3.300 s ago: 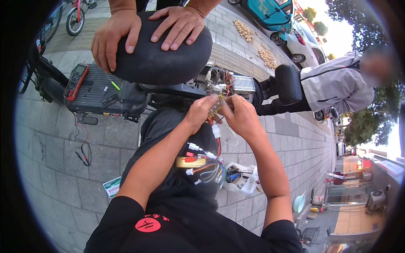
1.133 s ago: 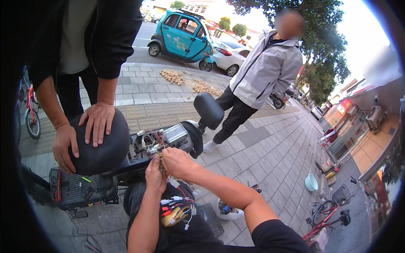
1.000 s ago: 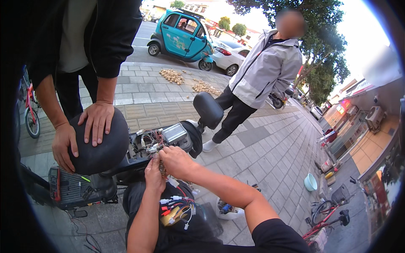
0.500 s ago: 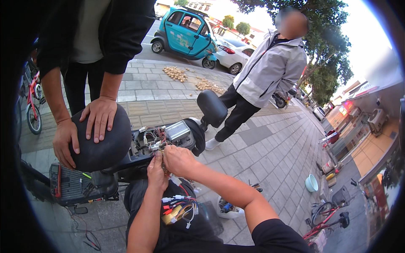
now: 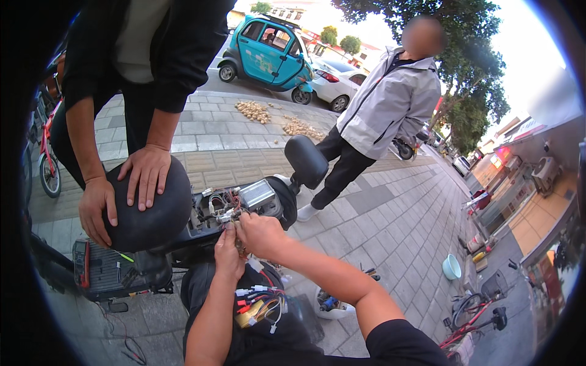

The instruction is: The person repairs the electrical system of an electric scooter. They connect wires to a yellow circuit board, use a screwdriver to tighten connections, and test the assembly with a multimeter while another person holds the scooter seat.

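At the far left a red bicycle [image 5: 49, 161] stands on the paving. Nearer, a scooter's ribbed footboard [image 5: 104, 282] carries a red-and-black meter [image 5: 81, 263] and a green-handled screwdriver [image 5: 126, 257]. A co-worker's hands [image 5: 146, 178] lie flat on a rounded black seat [image 5: 157, 221], which blocks the view of part of the scooter beneath.

Right of it, an open compartment [image 5: 201, 233] holds tangled red, white and dark wires [image 5: 215, 200], with a ridged silver box [image 5: 257, 194] at its right end. The left hand [image 5: 228, 255] is closed, its thumb pressed on a small wired piece [image 5: 239, 246] at the compartment's near edge. The right hand [image 5: 259, 235] has its fingers bent tightly in, pinching the same piece from the other side. That piece looks brownish; the fingers hide its full shape. Below, a bunch of coloured leads [image 5: 268, 299] with white and red plugs lies on the person's lap around a gold-coloured box [image 5: 250, 314].

Beyond the lap, a white container [image 5: 332, 313] holds a blue tool and dark tools, the right forearm partly in front of it. A black backrest [image 5: 306, 162] stands before someone in a grey jacket [image 5: 384, 107]. Farther right, a light blue basin [image 5: 452, 268] sits on the paving.
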{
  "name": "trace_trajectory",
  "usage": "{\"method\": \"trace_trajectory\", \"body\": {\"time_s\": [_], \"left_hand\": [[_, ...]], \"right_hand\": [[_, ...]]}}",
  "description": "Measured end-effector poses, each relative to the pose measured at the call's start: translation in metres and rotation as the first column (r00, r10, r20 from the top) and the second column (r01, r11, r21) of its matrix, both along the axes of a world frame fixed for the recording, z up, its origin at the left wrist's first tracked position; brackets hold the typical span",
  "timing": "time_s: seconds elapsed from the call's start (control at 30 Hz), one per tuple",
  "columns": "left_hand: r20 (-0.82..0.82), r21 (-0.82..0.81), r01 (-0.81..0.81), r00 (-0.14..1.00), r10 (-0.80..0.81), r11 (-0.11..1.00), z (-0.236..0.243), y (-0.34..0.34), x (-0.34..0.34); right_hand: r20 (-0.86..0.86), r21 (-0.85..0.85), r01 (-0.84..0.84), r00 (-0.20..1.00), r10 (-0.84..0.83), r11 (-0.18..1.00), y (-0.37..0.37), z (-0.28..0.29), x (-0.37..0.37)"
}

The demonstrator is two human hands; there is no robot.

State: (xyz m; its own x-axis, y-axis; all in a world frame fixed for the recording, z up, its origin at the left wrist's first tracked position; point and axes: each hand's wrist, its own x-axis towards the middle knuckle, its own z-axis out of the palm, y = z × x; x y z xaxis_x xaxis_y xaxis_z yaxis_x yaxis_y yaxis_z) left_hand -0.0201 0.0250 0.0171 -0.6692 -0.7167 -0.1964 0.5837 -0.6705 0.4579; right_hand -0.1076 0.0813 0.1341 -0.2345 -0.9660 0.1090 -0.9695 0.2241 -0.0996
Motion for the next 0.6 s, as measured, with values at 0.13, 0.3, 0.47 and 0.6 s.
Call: {"method": "trace_trajectory", "body": {"time_s": [0.13,0.3,0.47,0.6], "left_hand": [[-0.018,-0.035,0.011,1.000,-0.012,0.999,-0.004,0.000,-0.006],[-0.009,-0.020,0.004,1.000,-0.004,1.000,-0.004,0.000,-0.004],[-0.020,-0.036,0.007,1.000,-0.007,0.999,0.003,0.000,-0.001],[-0.071,-0.045,-0.006,0.997,0.002,0.999,-0.004,-0.008,-0.005]], "right_hand": [[-0.085,0.060,-0.003,0.996,0.008,0.998,-0.001,-0.006,-0.006],[-0.036,0.048,-0.031,0.999,0.033,0.998,-0.002,-0.006,-0.008],[-0.035,-0.088,-0.191,0.981,0.189,0.978,0.001,-0.009,-0.014],[0.111,-0.170,-0.150,0.979,0.170,0.974,-0.002,-0.007,-0.012]]}}
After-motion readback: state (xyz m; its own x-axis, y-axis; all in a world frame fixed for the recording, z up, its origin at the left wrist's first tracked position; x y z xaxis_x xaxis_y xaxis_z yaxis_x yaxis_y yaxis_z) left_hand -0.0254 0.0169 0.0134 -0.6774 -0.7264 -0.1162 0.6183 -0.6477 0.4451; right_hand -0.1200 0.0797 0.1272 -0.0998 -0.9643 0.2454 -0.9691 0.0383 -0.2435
